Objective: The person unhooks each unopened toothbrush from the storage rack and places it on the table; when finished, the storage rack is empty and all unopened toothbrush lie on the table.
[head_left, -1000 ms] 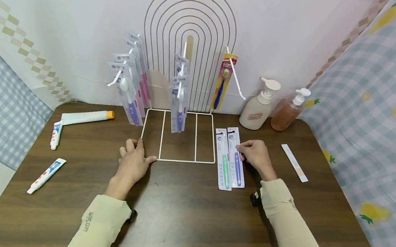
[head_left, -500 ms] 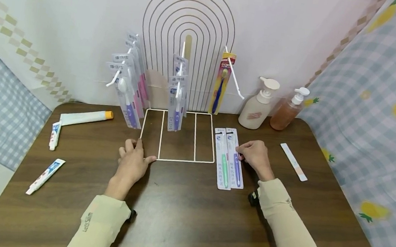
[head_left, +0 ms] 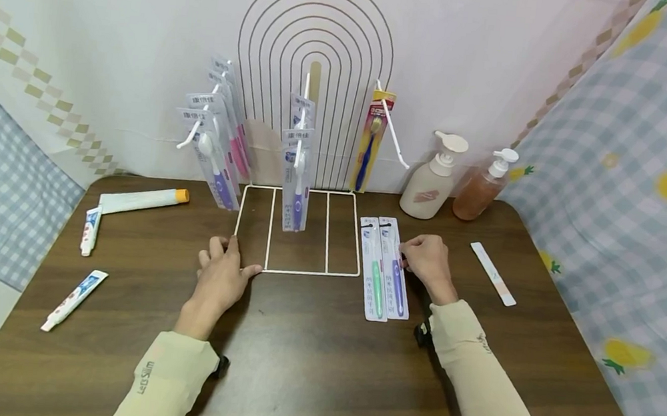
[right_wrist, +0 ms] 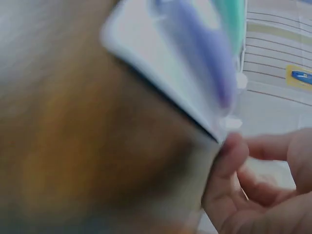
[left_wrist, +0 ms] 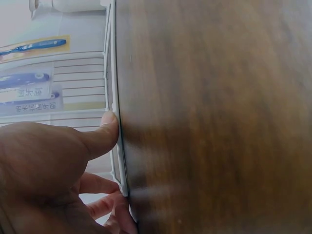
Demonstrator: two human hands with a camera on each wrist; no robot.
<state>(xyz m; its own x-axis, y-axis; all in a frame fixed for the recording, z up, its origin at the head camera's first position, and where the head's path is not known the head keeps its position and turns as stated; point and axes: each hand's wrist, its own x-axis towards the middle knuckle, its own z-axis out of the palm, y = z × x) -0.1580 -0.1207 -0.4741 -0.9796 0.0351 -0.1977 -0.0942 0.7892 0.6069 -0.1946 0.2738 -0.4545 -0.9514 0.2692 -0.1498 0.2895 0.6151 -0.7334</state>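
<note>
My left hand (head_left: pixel 220 281) holds the near left corner of a white wire display rack (head_left: pixel 297 272). Its thumb lies along the front wire and the other fingers bend at the corner, as the left wrist view shows. My right hand (head_left: pixel 429 263) pinches the right edge of a packaged purple toothbrush (head_left: pixel 398 288) lying on the table. Against that pack's left side lies a packaged green toothbrush (head_left: pixel 376 288). On the rack's left hook hang several packs, a purple toothbrush pack (head_left: pixel 220 177) in front. More purple toothbrush packs (head_left: pixel 297 204) hang at the middle hook.
A yellow toothbrush pack (head_left: pixel 369 154) hangs on the right hook. Behind my right hand stand a cream pump bottle (head_left: pixel 427 189) and an amber one (head_left: pixel 478 192). A flat white strip (head_left: pixel 492 273) lies farther right. At left lie toothpaste tubes (head_left: pixel 144 200).
The packs on the middle hook swing slightly. The purple toothbrush pack on the table turns a little beside the green one. Both hands stay nearly in place.
</note>
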